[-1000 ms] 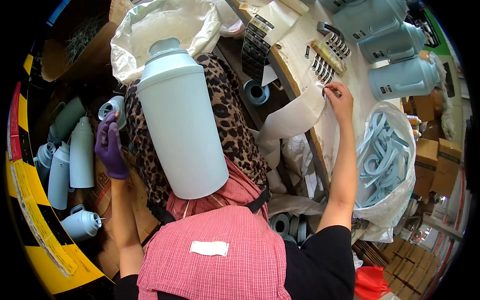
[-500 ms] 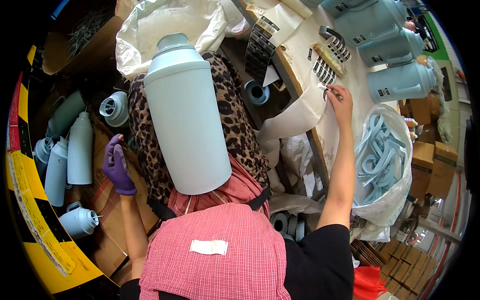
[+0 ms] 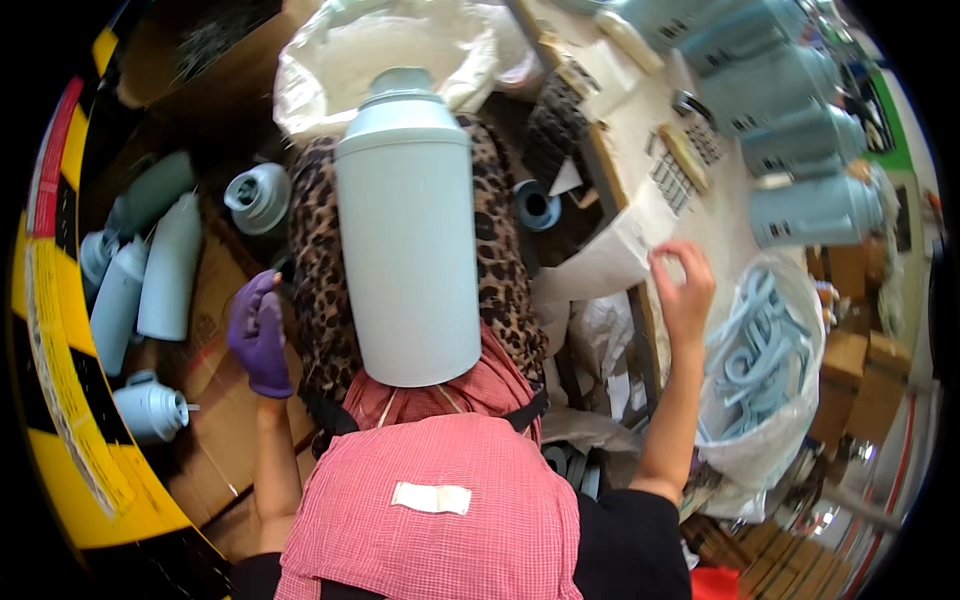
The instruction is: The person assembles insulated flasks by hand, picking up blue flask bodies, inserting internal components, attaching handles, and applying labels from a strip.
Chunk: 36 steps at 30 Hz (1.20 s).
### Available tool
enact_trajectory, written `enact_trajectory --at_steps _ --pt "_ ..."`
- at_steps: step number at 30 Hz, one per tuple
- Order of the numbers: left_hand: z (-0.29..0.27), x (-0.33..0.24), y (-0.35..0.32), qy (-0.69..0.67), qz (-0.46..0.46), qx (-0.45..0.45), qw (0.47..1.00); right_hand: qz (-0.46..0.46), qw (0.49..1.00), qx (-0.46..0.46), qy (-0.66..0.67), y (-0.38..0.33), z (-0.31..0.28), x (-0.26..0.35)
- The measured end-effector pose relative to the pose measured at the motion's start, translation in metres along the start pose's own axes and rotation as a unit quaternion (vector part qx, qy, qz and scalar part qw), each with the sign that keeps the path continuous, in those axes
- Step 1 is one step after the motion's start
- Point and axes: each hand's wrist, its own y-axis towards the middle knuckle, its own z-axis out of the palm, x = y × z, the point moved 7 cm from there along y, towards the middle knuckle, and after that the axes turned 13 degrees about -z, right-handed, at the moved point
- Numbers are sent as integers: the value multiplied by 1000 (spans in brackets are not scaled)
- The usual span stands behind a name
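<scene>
A light blue vacuum flask body (image 3: 405, 240) lies along my lap on leopard-print cloth (image 3: 318, 250), its neck away from me; neither hand touches it. Left of it, my left hand (image 3: 258, 338) in a purple glove hangs beside my thigh, fingers loosely bent and seemingly holding nothing. To the right, my right hand (image 3: 686, 290) is bare, its thumb and forefinger pinched together over the white backing strip (image 3: 610, 250) at the bench edge. Whatever the pinch holds is too small and blurred to make out. A sheet of small dark labels (image 3: 672, 182) lies just beyond.
Several finished-looking blue flasks (image 3: 810, 210) line the bench's far right. A plastic bag of blue handles or straps (image 3: 765, 345) hangs at right. Blue flask parts (image 3: 172, 270) lie on cardboard at left, near a yellow-black striped edge (image 3: 70, 375). An open white sack (image 3: 300, 85) stands ahead.
My right hand has drawn back toward me from the backing strip, with thumb and forefinger pinched. The left hand's fingers have curled a little. The whole view has shifted slightly.
</scene>
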Motion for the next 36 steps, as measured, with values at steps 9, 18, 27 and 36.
enact_trajectory --at_steps 9,18,27,36 --pt "104 -111 7 105 210 147 961 152 789 30 594 70 88 164" --pt "143 -132 48 187 213 118 952 214 776 72 590 106 150 152" --pt "156 -120 63 328 270 12 905 192 808 70 552 121 167 139" --pt "159 -127 58 440 313 -45 840 147 863 51 481 129 167 140"
